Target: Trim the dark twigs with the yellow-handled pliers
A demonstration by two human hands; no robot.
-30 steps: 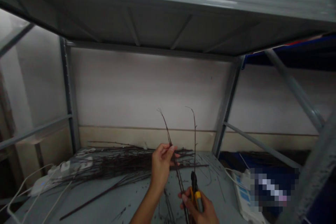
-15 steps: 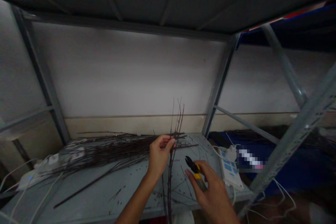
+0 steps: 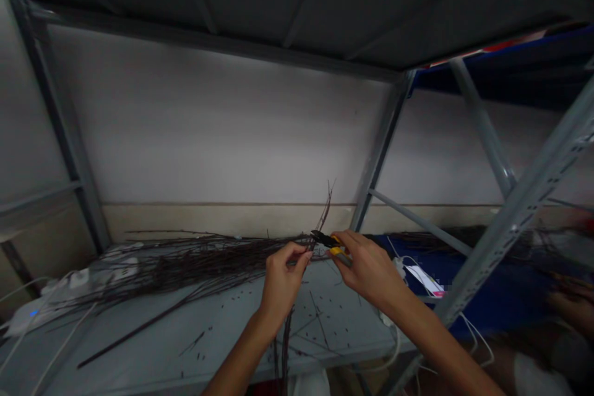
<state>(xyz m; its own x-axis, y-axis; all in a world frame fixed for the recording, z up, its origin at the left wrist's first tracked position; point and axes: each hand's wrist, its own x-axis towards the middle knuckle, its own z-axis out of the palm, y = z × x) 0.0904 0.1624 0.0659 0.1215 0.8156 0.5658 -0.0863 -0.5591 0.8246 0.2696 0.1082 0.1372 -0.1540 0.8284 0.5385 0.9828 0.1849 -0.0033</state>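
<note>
Pinching twigs (image 3: 321,218) in left hand (image 3: 282,278), yellow-handled cutters (image 3: 333,244) in right hand (image 3: 369,266).

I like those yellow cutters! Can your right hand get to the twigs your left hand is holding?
Probably yes. The right hand is close beside the twigs in the left hand; only the yellow-handled cutters it grips lie between.

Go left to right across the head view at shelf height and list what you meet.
White power strip → bundle of dark twigs → left hand → yellow-handled cutters → right hand → blue covering
</note>
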